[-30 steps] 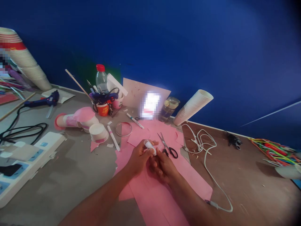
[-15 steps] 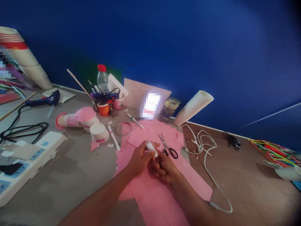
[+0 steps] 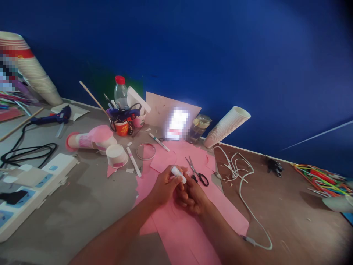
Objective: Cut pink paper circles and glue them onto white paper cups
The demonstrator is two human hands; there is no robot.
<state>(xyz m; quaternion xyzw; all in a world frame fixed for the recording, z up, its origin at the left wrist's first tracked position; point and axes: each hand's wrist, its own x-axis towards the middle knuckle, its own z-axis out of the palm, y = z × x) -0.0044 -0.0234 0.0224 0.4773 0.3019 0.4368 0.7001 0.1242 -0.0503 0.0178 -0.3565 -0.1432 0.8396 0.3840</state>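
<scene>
My left hand (image 3: 164, 187) is closed around a small white roll-like piece (image 3: 178, 175) with a faint bluish mark; its exact kind I cannot make out. Curled fingers of my right hand (image 3: 193, 197) grip the lower right end of this piece. Both hands are together just above the pink paper (image 3: 193, 239). Open-bladed scissors (image 3: 197, 171) with black handles lie on the paper, right beside my right hand. Beyond my hands, a clear ring (image 3: 146, 151) and a marker (image 3: 159, 142) rest on the table. Another white marker (image 3: 134, 162) lies to the left.
Left stand a pink-covered cup assembly (image 3: 95, 140), a paper cup (image 3: 117, 156), a glue gun (image 3: 55, 116) and a power strip (image 3: 38, 187). A bright phone (image 3: 177, 123) leans at the back near a jar (image 3: 200, 127) and stacked cups (image 3: 227, 127). A white cable (image 3: 242, 184) lies right.
The white piece is turned slightly in my fingers, and my right thumb and fingers have shifted a little. Everything on the table stays in place.
</scene>
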